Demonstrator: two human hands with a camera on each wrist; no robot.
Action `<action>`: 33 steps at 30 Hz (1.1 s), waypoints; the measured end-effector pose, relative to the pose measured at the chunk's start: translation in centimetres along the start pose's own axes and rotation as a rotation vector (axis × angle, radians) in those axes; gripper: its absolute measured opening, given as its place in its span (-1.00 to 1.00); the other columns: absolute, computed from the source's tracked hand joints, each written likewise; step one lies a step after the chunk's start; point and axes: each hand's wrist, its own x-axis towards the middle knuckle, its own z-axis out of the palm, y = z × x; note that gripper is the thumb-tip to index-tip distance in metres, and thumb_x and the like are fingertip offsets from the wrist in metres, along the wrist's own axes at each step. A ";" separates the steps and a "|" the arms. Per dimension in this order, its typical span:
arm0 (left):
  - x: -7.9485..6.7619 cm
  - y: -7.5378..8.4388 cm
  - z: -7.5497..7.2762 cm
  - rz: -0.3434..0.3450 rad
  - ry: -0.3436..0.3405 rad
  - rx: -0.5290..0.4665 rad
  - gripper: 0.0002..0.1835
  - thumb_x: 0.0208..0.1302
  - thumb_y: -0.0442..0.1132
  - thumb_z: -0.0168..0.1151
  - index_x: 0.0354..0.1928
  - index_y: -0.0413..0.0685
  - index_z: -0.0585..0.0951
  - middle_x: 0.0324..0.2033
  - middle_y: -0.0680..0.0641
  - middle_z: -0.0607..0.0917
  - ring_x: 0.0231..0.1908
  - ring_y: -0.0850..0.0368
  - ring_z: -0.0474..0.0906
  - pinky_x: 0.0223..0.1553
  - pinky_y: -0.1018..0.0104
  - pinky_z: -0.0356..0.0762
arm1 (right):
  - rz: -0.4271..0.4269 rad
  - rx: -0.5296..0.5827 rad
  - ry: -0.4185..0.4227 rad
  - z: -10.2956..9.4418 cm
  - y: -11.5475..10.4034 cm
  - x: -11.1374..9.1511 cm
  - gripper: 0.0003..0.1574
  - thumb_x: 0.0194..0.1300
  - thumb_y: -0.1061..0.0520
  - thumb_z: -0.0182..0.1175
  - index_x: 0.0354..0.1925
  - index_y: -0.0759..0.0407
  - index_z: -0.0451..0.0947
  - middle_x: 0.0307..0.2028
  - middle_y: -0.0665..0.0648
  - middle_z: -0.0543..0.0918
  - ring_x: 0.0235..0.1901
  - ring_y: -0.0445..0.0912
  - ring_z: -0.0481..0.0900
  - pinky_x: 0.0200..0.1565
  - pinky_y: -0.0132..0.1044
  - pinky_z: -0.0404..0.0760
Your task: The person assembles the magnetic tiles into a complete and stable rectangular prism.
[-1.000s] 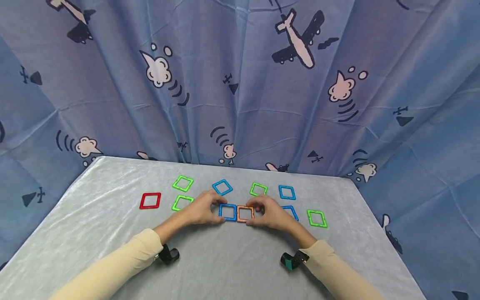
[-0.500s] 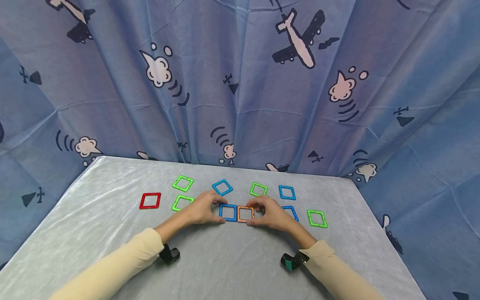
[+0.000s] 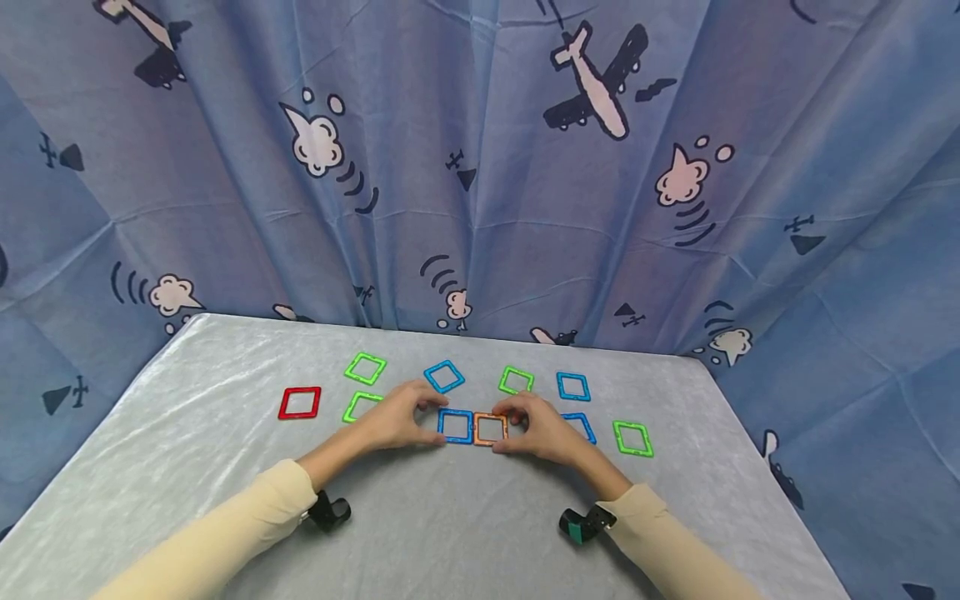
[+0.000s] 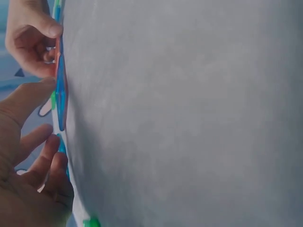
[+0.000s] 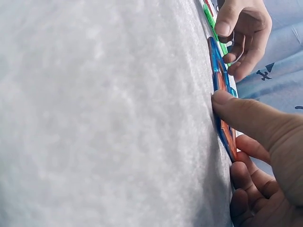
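Note:
A blue square magnetic tile (image 3: 456, 412) and an orange square magnetic tile (image 3: 489, 415) lie edge to edge in the middle of the table. In the right wrist view a blue edge runs along under the orange tile (image 5: 227, 135). My right hand (image 3: 546, 429) pinches the orange tile, thumb at its near edge and fingers at its far edge. Just left of the blue tile is my left hand (image 3: 396, 419), thumb and fingers spread and a small gap showing between them and the tile. The left wrist view shows the blue tile (image 4: 60, 104) edge-on beside the left thumb.
Several other square tiles are spread around: a red tile (image 3: 297, 416) at left, green tiles behind and partly under the left hand, blue ones behind, and a green tile (image 3: 635, 452) at right. A patterned blue curtain (image 3: 480, 167) hangs behind the table.
My left hand has shifted slightly left, away from the blue tile. The right hand and the two joined tiles have stayed in place.

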 end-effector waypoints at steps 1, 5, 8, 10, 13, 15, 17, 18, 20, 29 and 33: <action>-0.2 0.0 -0.2 0.007 0.004 -0.007 -0.45 0.06 -0.17 0.61 0.08 -0.26 0.69 -0.05 -0.14 0.66 -0.05 -0.07 0.57 0.02 0.04 0.54 | 0.000 0.000 -0.001 0.0 0.0 0.0 -0.37 0.03 0.02 0.63 0.05 0.19 0.68 -0.16 0.02 0.59 -0.20 -0.05 0.49 -0.12 -0.15 0.49; -1.1 -0.3 -1.2 0.013 0.021 -0.035 -0.49 0.10 -0.16 0.59 0.06 -0.25 0.69 -0.03 -0.11 0.67 -0.01 -0.09 0.58 0.05 -0.01 0.54 | 0.002 -0.001 -0.003 -0.1 -0.1 0.0 -0.37 0.03 0.03 0.63 0.04 0.20 0.68 -0.15 0.03 0.59 -0.19 -0.04 0.50 -0.12 -0.15 0.49; -2.1 -0.6 -2.1 -0.010 0.043 -0.042 -0.50 0.12 -0.15 0.59 0.06 -0.23 0.69 -0.01 -0.08 0.67 0.00 -0.12 0.58 0.05 -0.04 0.54 | 0.003 -0.003 -0.005 -0.1 -0.1 0.1 -0.38 0.03 0.03 0.64 0.04 0.20 0.68 -0.15 0.03 0.59 -0.19 -0.04 0.50 -0.13 -0.15 0.50; -2.7 -0.7 -2.8 -0.017 0.053 -0.043 -0.50 0.13 -0.15 0.58 0.07 -0.24 0.69 0.00 -0.08 0.68 0.00 -0.15 0.58 0.05 -0.06 0.54 | 0.008 0.000 -0.005 -0.1 -0.1 0.1 -0.38 0.02 0.04 0.64 0.04 0.20 0.68 -0.14 0.02 0.59 -0.19 -0.05 0.50 -0.13 -0.15 0.50; -3.7 -1.0 -3.8 -0.038 0.066 -0.050 -0.49 0.13 -0.16 0.58 0.09 -0.24 0.68 0.00 -0.12 0.68 0.00 -0.17 0.58 0.05 -0.09 0.54 | 0.015 0.001 -0.002 -0.1 -0.2 0.1 -0.39 0.02 0.04 0.64 0.03 0.19 0.69 -0.14 0.01 0.59 -0.19 -0.05 0.50 -0.12 -0.14 0.50; -4.4 -1.3 -4.5 -0.056 0.076 -0.043 -0.48 0.14 -0.16 0.57 0.10 -0.24 0.67 0.01 -0.13 0.68 0.00 -0.16 0.59 0.05 -0.10 0.54 | 0.021 0.002 -0.003 -0.1 -0.3 0.1 -0.39 0.02 0.05 0.64 0.03 0.19 0.69 -0.13 0.01 0.59 -0.19 -0.05 0.50 -0.12 -0.14 0.50; -5.0 -1.5 -5.0 -0.081 0.090 -0.036 -0.47 0.13 -0.15 0.58 0.11 -0.22 0.67 0.01 -0.13 0.69 0.00 -0.14 0.59 0.04 -0.10 0.54 | 0.022 0.001 -0.007 -0.2 -0.3 0.1 -0.39 0.02 0.05 0.64 0.03 0.19 0.69 -0.14 0.00 0.59 -0.19 -0.05 0.50 -0.13 -0.15 0.49; -5.2 -1.6 -5.3 -0.089 0.097 -0.031 -0.48 0.13 -0.15 0.58 0.10 -0.22 0.67 0.01 -0.12 0.69 0.00 -0.14 0.59 0.03 -0.11 0.54 | 0.022 -0.001 -0.008 -0.2 -0.3 0.1 -0.39 0.02 0.05 0.64 0.03 0.19 0.69 -0.14 0.00 0.59 -0.20 -0.06 0.49 -0.14 -0.16 0.49; -5.7 -1.8 -5.7 -0.084 0.109 -0.027 -0.49 0.13 -0.15 0.58 0.09 -0.22 0.67 -0.01 -0.11 0.71 -0.01 -0.13 0.59 0.03 -0.13 0.54 | 0.021 -0.007 -0.010 -0.2 -0.3 0.1 -0.39 0.01 0.05 0.64 0.02 0.19 0.69 -0.15 -0.01 0.58 -0.20 -0.07 0.49 -0.15 -0.17 0.49; -6.7 -2.4 -6.7 -0.063 0.147 -0.016 -0.49 0.08 -0.20 0.61 0.06 -0.24 0.68 -0.03 -0.14 0.70 -0.05 -0.14 0.60 0.00 -0.14 0.52 | 0.019 -0.027 -0.013 -0.1 -0.2 0.3 -0.40 0.02 0.05 0.64 0.03 0.18 0.69 -0.15 0.00 0.59 -0.22 -0.08 0.48 -0.16 -0.20 0.48; -7.0 -2.7 -7.1 -0.072 0.161 -0.004 -0.48 0.06 -0.19 0.62 0.06 -0.21 0.68 -0.03 -0.13 0.70 -0.05 -0.15 0.61 -0.01 -0.12 0.53 | 0.015 -0.029 -0.015 -0.1 -0.2 0.3 -0.39 0.02 0.05 0.64 0.03 0.18 0.69 -0.15 0.01 0.59 -0.21 -0.08 0.48 -0.16 -0.19 0.48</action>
